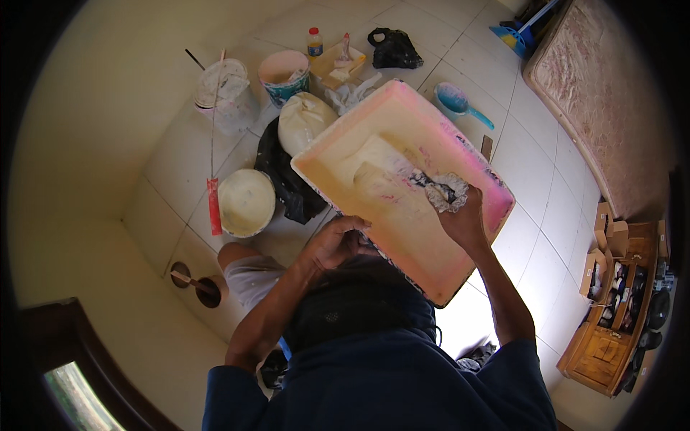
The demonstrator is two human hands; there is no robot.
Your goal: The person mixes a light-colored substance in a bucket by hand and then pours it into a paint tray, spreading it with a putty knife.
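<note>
A large rectangular plastic tray (478, 154), stained pink and orange, is tilted in front of my body with cream-coloured paste inside. My left hand (338, 241) grips its near left edge, thumb at the rim and the other fingers partly hidden below. Over the tray's right half, my right hand (463, 219) is closed around the dark, crusted handle of a paste-covered hand tool (435, 188). The tool's broad, cream-coated head lies in the paste toward the tray's middle, and its exact shape is hard to make out.
Beyond the tray stand paint buckets (284, 68), a tied white sack (305, 122) and a blue dipper (453, 100). At left are a round tub (246, 203) and a red-handled roller pole (214, 208). A mattress (604, 93) leans at right near a wooden cabinet (607, 345).
</note>
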